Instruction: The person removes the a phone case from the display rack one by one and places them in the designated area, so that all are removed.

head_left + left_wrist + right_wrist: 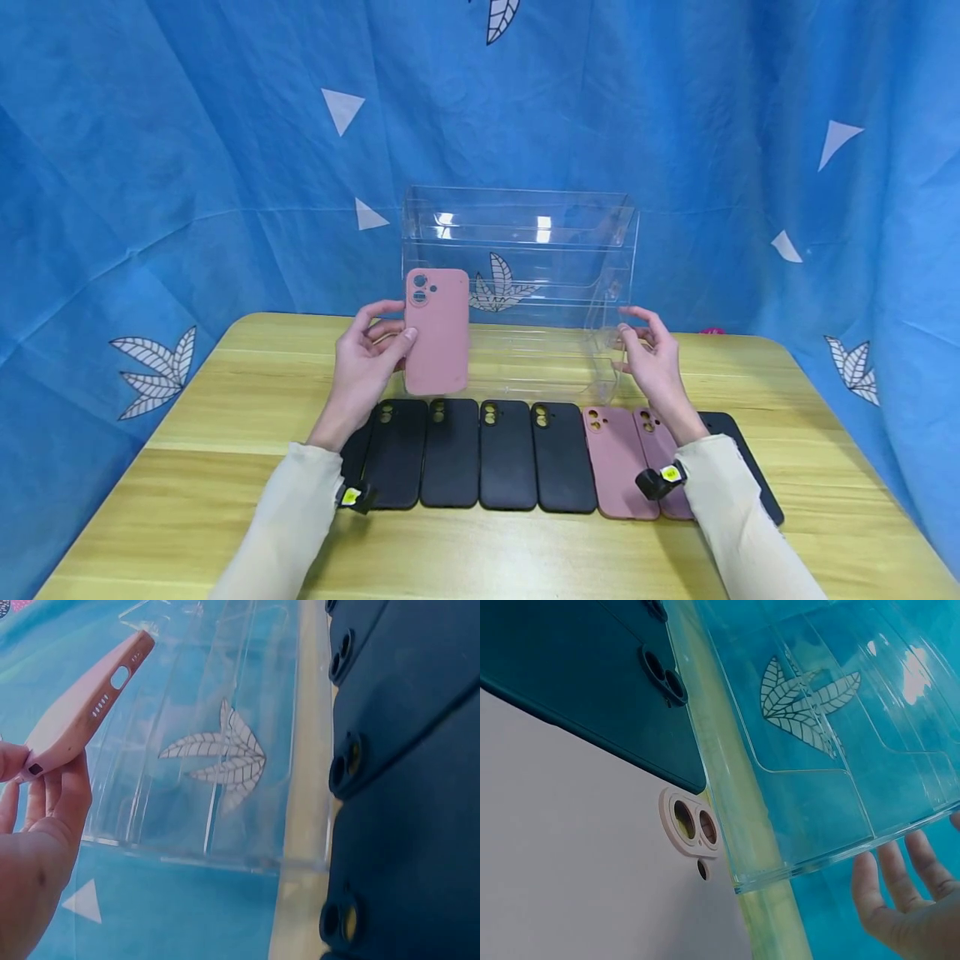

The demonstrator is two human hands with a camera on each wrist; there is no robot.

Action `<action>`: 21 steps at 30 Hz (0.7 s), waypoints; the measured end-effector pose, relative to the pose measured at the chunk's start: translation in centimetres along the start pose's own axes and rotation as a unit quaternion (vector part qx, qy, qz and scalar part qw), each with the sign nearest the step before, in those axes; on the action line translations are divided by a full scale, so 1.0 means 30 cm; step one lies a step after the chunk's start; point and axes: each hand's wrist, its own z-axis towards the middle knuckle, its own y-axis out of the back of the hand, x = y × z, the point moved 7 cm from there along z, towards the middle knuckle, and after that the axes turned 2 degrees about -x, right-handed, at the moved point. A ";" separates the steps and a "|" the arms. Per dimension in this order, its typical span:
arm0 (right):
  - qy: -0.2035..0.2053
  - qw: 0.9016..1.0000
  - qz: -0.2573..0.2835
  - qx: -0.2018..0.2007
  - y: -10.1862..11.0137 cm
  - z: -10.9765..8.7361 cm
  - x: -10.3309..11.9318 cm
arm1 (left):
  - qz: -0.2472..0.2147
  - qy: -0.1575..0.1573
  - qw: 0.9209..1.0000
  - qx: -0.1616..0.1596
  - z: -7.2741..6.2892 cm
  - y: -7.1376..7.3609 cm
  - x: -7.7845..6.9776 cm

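A pink phone case (438, 350) stands upright in my left hand (362, 358), pinched along its left edge between thumb and fingers. Its camera cutouts are at the top left, and in the left wrist view its port end (120, 675) is seen edge-on. Behind it is a clear tiered plastic rack (525, 229), whose left part the case overlaps. My right hand (654, 354) is at the rack's right side, fingers relaxed and fingertips right at the side panel, as the right wrist view also shows. The right hand holds nothing.
In front of the rack lies a row of phone cases: several black ones (507, 458), two pink ones (618, 467) beneath my right wrist, and a black one (742, 454) at the right end. A blue patterned cloth (225, 125) hangs behind the wooden table (480, 558).
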 end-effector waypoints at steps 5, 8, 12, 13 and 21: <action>0.000 1.000 -0.002 -0.001 -0.001 0.001 -0.001 | 0.013 0.014 1.000 -0.003 -0.022 0.051 0.006; 0.000 1.000 -0.004 -0.002 0.000 0.001 -0.001 | 0.025 0.014 1.000 -0.008 -0.034 0.085 0.003; -0.001 1.000 -0.002 -0.001 -0.001 0.000 -0.003 | 0.029 0.015 0.999 -0.018 -0.048 0.128 -0.001; -0.001 1.000 -0.002 -0.001 -0.001 0.000 -0.003 | 0.028 0.016 0.999 -0.021 -0.051 0.137 -0.002; -0.002 1.000 -0.004 -0.003 -0.001 0.000 -0.002 | 0.036 0.024 0.999 -0.023 -0.073 0.194 0.003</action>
